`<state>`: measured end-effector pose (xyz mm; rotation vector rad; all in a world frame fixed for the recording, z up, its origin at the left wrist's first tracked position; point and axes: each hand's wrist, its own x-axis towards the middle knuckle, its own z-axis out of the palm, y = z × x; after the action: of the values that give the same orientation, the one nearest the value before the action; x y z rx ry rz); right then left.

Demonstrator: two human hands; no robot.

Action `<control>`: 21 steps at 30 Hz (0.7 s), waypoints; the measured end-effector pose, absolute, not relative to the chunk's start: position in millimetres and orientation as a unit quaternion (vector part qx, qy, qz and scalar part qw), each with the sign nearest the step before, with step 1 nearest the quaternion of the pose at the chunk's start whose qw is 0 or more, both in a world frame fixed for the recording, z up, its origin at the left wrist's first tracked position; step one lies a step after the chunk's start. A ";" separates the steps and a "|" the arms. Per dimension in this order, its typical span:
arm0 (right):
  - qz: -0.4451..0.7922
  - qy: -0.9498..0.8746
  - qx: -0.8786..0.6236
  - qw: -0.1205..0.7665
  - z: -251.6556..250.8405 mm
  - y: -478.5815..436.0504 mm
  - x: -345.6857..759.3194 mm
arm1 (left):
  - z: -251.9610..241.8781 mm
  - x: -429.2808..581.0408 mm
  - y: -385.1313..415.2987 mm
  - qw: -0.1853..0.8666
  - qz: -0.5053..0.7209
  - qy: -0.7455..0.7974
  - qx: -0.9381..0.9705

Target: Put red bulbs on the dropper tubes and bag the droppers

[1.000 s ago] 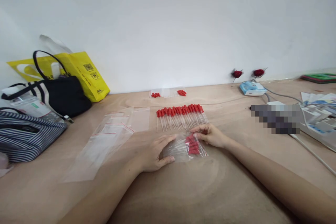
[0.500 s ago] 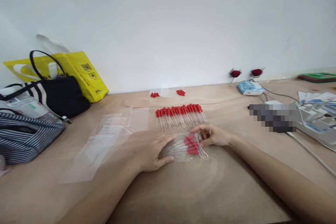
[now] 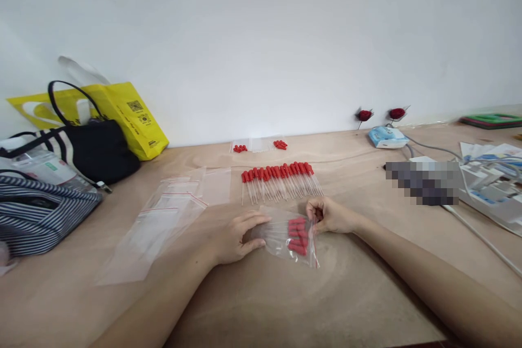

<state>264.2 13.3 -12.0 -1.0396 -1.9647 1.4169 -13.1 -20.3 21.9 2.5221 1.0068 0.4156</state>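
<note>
A small clear zip bag (image 3: 290, 236) filled with red-capped glass droppers lies on the wooden table in front of me. My left hand (image 3: 234, 236) rests on the bag's left end, thumb and fingers gripping it. My right hand (image 3: 330, 215) is curled in a pinch on the bag's upper right corner, at the zip edge. Just behind the bag, a row of several loose red-capped droppers (image 3: 281, 180) lies side by side on the table.
Empty clear zip bags (image 3: 163, 217) are spread to the left. A black bag (image 3: 98, 149), a yellow bag (image 3: 130, 114) and a striped bag (image 3: 41, 212) stand at far left. Small red caps (image 3: 281, 144) lie near the wall. A blue device (image 3: 387, 137), cables and papers (image 3: 489, 174) fill the right.
The bag has turned: its right end swung toward me while my right hand shifted from lying over the caps to pinching the top corner. My left hand stayed in place.
</note>
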 end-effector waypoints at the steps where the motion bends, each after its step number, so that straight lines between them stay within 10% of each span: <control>1: 0.520 -0.730 -0.372 0.241 -11.1 11.9 266.4 | 22.2 -13.7 -19.5 0.192 0.158 0.353 0.902; 21: 0.574 -0.667 -0.412 0.237 -5.5 1.1 261.4 | 13.7 -20.0 -13.5 0.133 0.196 0.327 0.915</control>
<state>261.4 1.1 -5.5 -1.1289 -1.8271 1.5728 -20.0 -13.5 13.7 2.6547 0.9489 0.5676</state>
